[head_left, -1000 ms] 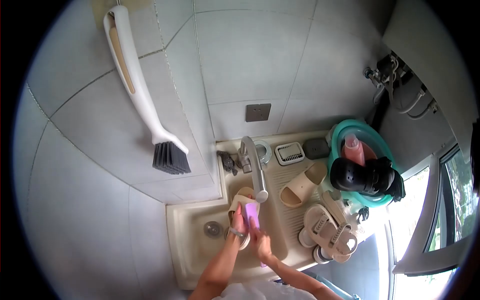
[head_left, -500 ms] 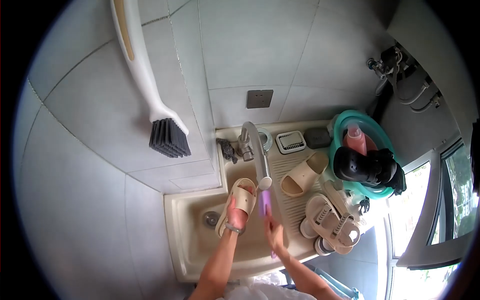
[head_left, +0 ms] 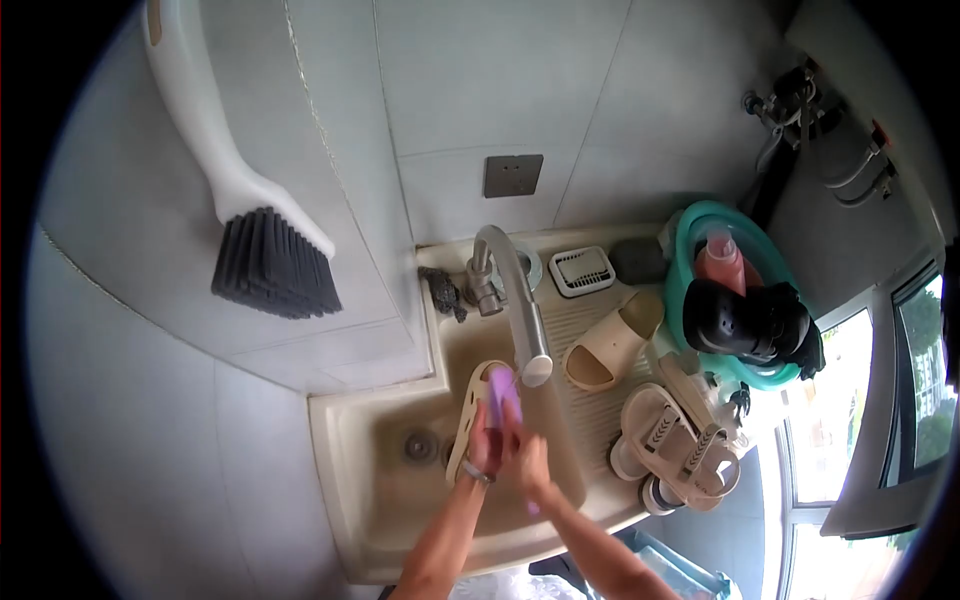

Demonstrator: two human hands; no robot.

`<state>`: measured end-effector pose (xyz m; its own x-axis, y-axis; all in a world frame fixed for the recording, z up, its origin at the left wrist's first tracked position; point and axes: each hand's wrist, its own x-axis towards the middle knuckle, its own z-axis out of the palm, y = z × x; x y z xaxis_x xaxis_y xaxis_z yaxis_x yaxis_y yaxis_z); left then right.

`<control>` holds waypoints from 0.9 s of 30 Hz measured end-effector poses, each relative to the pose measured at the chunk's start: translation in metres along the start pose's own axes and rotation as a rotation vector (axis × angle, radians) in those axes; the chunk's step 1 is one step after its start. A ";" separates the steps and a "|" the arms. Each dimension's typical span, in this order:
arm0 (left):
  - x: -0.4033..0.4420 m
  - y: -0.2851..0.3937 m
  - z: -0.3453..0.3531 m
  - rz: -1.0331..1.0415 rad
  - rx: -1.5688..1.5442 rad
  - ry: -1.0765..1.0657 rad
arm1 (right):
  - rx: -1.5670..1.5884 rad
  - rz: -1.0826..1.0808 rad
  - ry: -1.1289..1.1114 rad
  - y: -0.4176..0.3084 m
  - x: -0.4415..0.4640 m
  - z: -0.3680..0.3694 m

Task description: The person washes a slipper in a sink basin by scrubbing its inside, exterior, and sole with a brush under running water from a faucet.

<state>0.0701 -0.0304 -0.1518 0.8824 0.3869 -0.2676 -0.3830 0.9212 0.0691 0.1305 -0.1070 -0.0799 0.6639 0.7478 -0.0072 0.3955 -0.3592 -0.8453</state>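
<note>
My left hand is closed around a beige slide slipper, held tilted on its side above the sink. In my right hand is a purple scrub brush, its head against the slipper and its handle end showing below the hand. The bristles are hidden. Just above the brush, to its right, hangs the spout of the curved metal faucet; no running water can be made out. A second beige slide slipper lies on the ribbed drainboard to the right.
Strappy sandals and other footwear sit at the drainboard's right edge. Behind are a soap dish, a dark block and a teal basin with a pink bottle and black items. A large white-handled brush hangs at left.
My right hand has moved left, bringing the brush from beneath the spout onto the slipper. My left hand has turned the slipper onto its side. The camera view has shifted slightly.
</note>
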 end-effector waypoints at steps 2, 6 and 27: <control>0.003 -0.011 0.003 0.082 0.175 0.187 | -0.042 0.072 0.014 -0.007 0.006 -0.004; 0.003 0.003 0.024 0.192 0.202 0.166 | -0.061 -0.100 0.044 -0.016 -0.020 -0.009; 0.014 -0.006 -0.050 0.474 1.634 0.038 | 0.067 0.119 -0.054 -0.027 0.005 -0.026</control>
<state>0.0709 -0.0324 -0.2045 0.7660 0.6412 0.0461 0.0897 -0.1776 0.9800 0.1398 -0.1087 -0.0433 0.6682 0.7313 -0.1368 0.2712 -0.4107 -0.8705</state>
